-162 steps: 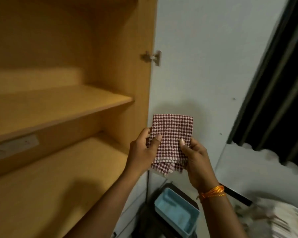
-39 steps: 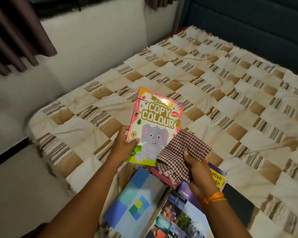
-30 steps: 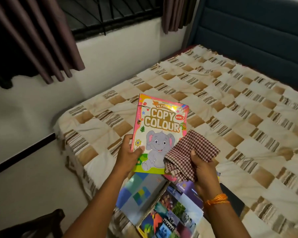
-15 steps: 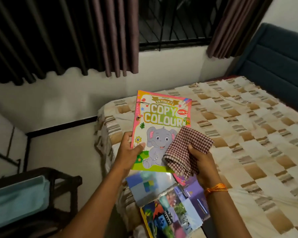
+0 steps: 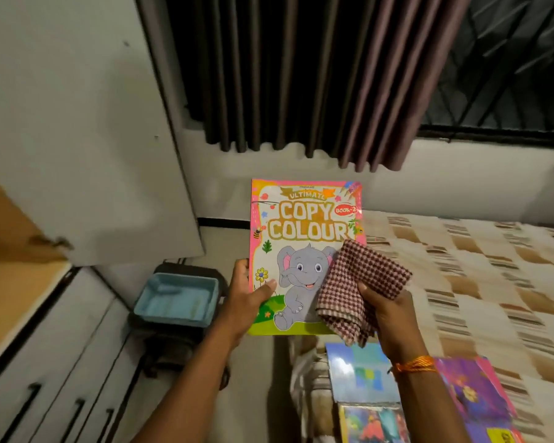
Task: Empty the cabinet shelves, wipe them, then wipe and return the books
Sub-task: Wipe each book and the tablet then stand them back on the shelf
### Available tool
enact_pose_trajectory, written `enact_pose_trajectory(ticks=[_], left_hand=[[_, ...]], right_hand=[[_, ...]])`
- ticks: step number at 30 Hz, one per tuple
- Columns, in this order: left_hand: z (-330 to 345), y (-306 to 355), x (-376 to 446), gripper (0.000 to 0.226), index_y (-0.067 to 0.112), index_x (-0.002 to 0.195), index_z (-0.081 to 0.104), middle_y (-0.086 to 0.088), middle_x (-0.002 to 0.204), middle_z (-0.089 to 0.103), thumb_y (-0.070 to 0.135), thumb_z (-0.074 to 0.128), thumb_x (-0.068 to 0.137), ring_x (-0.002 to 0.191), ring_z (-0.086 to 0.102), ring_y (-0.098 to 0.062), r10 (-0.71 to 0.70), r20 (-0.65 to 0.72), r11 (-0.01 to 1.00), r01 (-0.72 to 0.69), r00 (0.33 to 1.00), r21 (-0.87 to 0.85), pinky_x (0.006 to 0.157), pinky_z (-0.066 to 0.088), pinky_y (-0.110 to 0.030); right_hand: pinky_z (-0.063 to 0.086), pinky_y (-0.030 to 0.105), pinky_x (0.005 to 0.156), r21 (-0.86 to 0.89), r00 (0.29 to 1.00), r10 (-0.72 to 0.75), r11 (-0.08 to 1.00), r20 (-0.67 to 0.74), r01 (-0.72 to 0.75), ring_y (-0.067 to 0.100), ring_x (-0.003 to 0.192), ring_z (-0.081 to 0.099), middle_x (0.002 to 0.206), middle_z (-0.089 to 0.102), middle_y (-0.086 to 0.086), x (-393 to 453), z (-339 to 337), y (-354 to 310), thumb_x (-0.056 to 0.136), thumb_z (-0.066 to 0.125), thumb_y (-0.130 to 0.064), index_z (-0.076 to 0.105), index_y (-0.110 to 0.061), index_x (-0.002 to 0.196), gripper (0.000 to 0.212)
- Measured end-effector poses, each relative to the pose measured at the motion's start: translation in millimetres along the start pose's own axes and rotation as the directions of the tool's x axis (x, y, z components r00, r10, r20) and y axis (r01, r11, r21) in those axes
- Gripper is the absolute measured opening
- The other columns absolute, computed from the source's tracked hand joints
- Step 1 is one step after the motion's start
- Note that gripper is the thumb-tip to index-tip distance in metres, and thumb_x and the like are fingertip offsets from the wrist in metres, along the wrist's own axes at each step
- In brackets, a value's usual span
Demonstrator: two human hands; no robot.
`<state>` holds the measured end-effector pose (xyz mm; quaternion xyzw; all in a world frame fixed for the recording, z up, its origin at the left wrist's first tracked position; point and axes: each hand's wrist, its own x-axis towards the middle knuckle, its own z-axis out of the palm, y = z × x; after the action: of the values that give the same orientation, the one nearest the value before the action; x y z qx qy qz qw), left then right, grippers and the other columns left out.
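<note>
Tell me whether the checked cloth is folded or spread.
Folded: the maroon-and-white checked cloth is bunched in layers in the right hand.

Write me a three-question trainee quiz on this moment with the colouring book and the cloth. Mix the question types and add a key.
1. True or false: the left hand holds the colouring book by its left edge.
2. What does the right hand grip?
A. a pen
B. the checked cloth
C. the blue tray
3. Fill in: the other books lie on the ____.

Key
1. True; the thumb lies on the cover.
2. B; the cloth rests against the book's lower right part.
3. Bed, at its near corner, below the right wrist.
</note>
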<state>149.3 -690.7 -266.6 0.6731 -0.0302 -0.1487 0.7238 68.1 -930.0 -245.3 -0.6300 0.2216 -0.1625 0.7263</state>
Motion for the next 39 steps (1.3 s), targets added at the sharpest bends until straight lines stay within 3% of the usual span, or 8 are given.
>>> enact_pose_trajectory(ticks=[9, 15, 19, 24, 29, 32, 36, 39], left_hand=[[-145, 8, -96, 0.033, 0.018, 0.126, 0.051, -0.007, 0.12, 0.073, 0.004, 0.061, 0.098, 0.106, 0.072, -0.03, 0.033, -0.313, 0.986, -0.082, 0.949, -0.145, 0.088, 0.059, -0.052], [-217, 15, -167, 0.039, 0.027, 0.12, 0.054, 0.006, 0.109, 0.076, -0.002, 0.063, 0.095, 0.097, 0.074, -0.016, 0.118, -0.538, 0.98, -0.185, 0.835, -0.072, 0.073, 0.061, -0.03], [-246, 18, -204, 0.042, 0.033, 0.119, 0.055, 0.01, 0.108, 0.076, 0.001, 0.065, 0.095, 0.095, 0.075, -0.012, 0.139, -0.652, 0.973, -0.227, 0.746, -0.052, 0.07, 0.06, -0.028], [-271, 27, -241, 0.039, 0.038, 0.117, 0.058, 0.004, 0.117, 0.073, 0.018, 0.07, 0.085, 0.11, 0.07, -0.023, 0.169, -0.775, 0.965, -0.261, 0.609, 0.005, 0.092, 0.056, -0.048], [-284, 30, -258, 0.038, 0.026, 0.122, 0.056, 0.004, 0.116, 0.073, 0.001, 0.065, 0.095, 0.111, 0.069, -0.023, 0.168, -0.838, 0.953, -0.302, 0.518, 0.004, 0.086, 0.058, -0.035], [-281, 30, -263, 0.038, 0.029, 0.121, 0.056, 0.004, 0.117, 0.073, 0.003, 0.065, 0.096, 0.11, 0.069, -0.023, 0.168, -0.853, 0.951, -0.308, 0.493, 0.01, 0.094, 0.057, -0.048], [-274, 28, -267, 0.04, 0.037, 0.124, 0.057, 0.005, 0.122, 0.071, 0.011, 0.068, 0.095, 0.114, 0.068, -0.02, 0.181, -0.862, 0.952, -0.306, 0.474, 0.032, 0.098, 0.054, -0.052], [-275, 31, -268, 0.045, 0.037, 0.127, 0.056, 0.009, 0.12, 0.071, 0.009, 0.068, 0.095, 0.113, 0.067, -0.014, 0.21, -0.875, 0.948, -0.31, 0.437, 0.073, 0.096, 0.055, -0.042]], right_hand=[[0.057, 0.038, 0.087, -0.056, 0.951, 0.012, 0.998, 0.31, 0.006, 0.029, 0.105, 0.071, 0.113, 0.074, 0.012, -59, 143, 7, 0.088, 0.064, 0.009, 0.066, -0.003, 0.119, 0.034], [0.056, 0.033, 0.084, -0.124, 0.868, 0.046, 0.992, 0.495, 0.018, 0.014, 0.094, 0.073, 0.097, 0.077, -0.005, -112, 227, 11, 0.091, 0.063, 0.004, 0.07, -0.02, 0.102, 0.027], [0.056, 0.041, 0.088, -0.189, 0.816, 0.064, 0.98, 0.574, 0.057, 0.024, 0.103, 0.07, 0.106, 0.075, 0.002, -136, 272, 15, 0.095, 0.061, -0.004, 0.071, -0.012, 0.112, 0.021], [0.054, 0.045, 0.094, -0.141, 0.817, -0.114, 0.962, 0.565, 0.232, 0.023, 0.11, 0.063, 0.116, 0.069, -0.001, -158, 319, -5, 0.097, 0.059, -0.01, 0.068, -0.015, 0.117, 0.022], [0.053, 0.027, 0.084, -0.042, 0.764, -0.432, 0.858, 0.48, 0.512, 0.008, 0.099, 0.06, 0.115, 0.069, 0.004, -182, 365, -42, 0.094, 0.058, -0.003, 0.066, -0.011, 0.127, 0.035], [0.056, 0.016, 0.071, 0.049, 0.624, -0.563, 0.762, 0.542, 0.645, 0.004, 0.079, 0.065, 0.106, 0.071, -0.002, -204, 388, -49, 0.084, 0.058, 0.003, 0.066, -0.019, 0.129, 0.051], [0.04, 0.005, 0.096, 0.099, 0.344, -0.568, 0.607, 0.748, 0.789, 0.017, 0.12, 0.061, 0.139, 0.06, -0.003, -234, 412, -30, 0.075, 0.056, 0.008, 0.06, -0.025, 0.137, 0.07], [0.039, 0.041, 0.116, 0.141, 0.149, -0.473, 0.524, 0.868, 0.84, 0.026, 0.142, 0.041, 0.153, 0.046, 0.0, -257, 419, -4, 0.074, 0.047, -0.013, 0.056, -0.025, 0.141, 0.069]])
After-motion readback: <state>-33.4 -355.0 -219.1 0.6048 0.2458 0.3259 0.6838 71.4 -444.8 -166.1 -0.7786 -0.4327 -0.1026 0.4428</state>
